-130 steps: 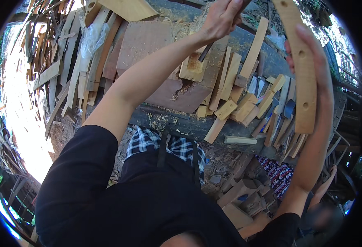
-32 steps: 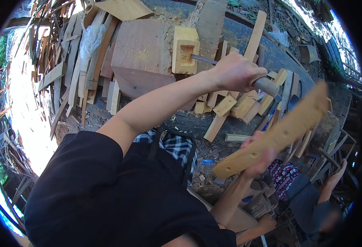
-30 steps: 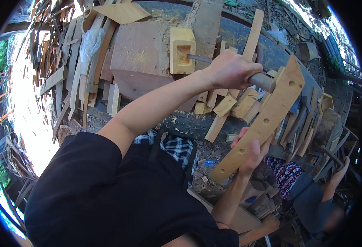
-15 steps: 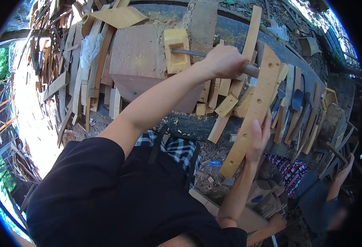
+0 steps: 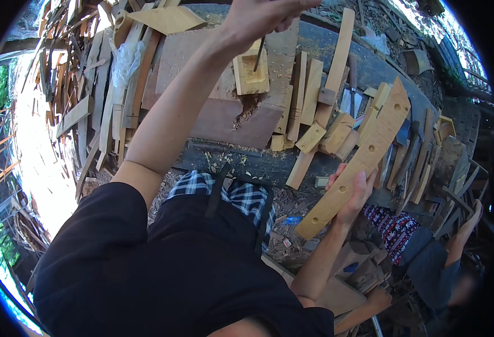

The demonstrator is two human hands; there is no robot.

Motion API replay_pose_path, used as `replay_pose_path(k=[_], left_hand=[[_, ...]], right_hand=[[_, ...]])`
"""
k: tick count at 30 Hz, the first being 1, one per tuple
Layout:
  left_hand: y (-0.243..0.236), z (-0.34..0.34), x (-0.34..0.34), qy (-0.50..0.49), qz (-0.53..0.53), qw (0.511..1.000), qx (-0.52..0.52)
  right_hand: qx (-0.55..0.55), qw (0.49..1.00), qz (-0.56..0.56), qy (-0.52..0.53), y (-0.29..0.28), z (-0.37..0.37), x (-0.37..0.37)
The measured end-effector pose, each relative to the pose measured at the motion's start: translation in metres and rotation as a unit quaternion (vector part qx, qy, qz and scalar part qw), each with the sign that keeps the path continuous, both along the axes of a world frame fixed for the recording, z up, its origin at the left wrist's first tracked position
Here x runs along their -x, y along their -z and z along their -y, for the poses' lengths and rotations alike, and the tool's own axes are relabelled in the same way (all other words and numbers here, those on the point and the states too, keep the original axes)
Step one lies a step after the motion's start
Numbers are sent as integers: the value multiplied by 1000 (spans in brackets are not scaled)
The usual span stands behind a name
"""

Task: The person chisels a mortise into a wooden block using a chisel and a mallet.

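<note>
My left hand [image 5: 266, 16] is high at the top edge, its fingers curled round a chisel [image 5: 260, 53] whose handle is mostly hidden; the dark blade slants down into the hollow of a pale wooden block [image 5: 243, 75]. The block sits on a large brown wood slab [image 5: 213, 118], with shavings spilled below it. At the right my right hand [image 5: 351, 196] grips a long tan board [image 5: 373, 149] with a row of round recesses, its thumb on the near face and fingertips showing at the left edge.
Offcuts [image 5: 311, 90] and hand tools [image 5: 401, 140] crowd the right of the dark bench [image 5: 213, 157]. Stacked wood strips [image 5: 92, 95] and a plastic bag [image 5: 126, 64] lie left. A co-worker's arm [image 5: 461, 238] and patterned clothing [image 5: 390, 230] show at lower right.
My left hand has swung up and left with the chisel, whose blade now stands steeply in the block instead of lying sideways. The board has shifted rightward and tilts a little more.
</note>
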State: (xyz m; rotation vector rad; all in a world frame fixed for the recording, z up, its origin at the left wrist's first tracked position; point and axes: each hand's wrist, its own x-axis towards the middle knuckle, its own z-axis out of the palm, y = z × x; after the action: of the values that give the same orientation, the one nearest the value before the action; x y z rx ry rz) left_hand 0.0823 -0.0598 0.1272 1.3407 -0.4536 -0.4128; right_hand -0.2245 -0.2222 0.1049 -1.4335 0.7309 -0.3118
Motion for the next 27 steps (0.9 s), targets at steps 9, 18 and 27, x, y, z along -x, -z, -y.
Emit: replay_pose_path(k=[9, 18, 27], left_hand=[[59, 39, 71, -72, 374, 922, -66], [91, 78, 105, 179, 423, 821, -340], [92, 87, 94, 177, 400, 818, -372]], right_hand=[[-34, 999, 0, 13, 1, -15, -7], [-54, 997, 42, 28, 1, 0, 1], [-6, 995, 61, 77, 16, 8, 10]])
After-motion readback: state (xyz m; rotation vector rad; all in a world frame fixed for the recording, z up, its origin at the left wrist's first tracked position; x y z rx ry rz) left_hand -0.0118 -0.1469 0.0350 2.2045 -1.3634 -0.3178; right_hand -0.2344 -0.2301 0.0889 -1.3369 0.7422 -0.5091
